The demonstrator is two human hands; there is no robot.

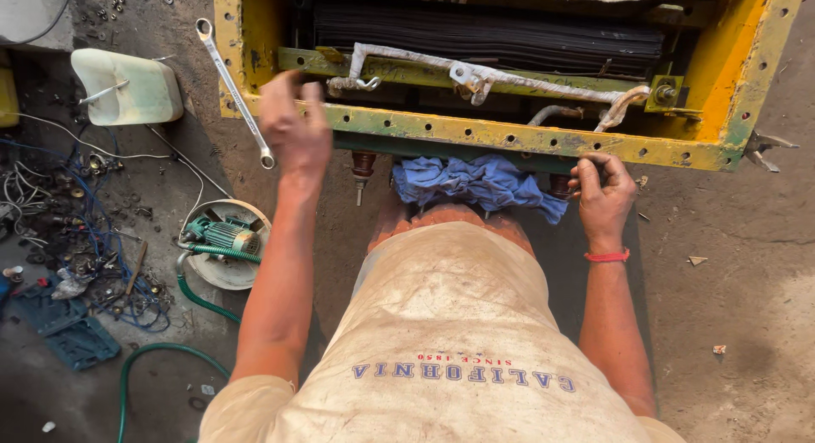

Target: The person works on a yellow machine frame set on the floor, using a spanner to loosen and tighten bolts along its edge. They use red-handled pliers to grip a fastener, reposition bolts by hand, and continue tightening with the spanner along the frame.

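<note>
Yellow frame (509, 137) rim hides right hand (604, 197) fingertips.

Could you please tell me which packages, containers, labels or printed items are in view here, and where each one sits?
Plastic jerrycan: upper left on the floor, boxy, cream-white.
Shirt print: the person's beige shirt, an arc of blue letters under small red ones.
No signs or screens show.

A single head-worn camera looks steeply down the person's own chest to the ground, close in. It faces a yellow metal frame (509, 137) along the top edge, with the left hand (293, 129) and right hand (604, 197) reaching forward; no second view shares the scene
</note>
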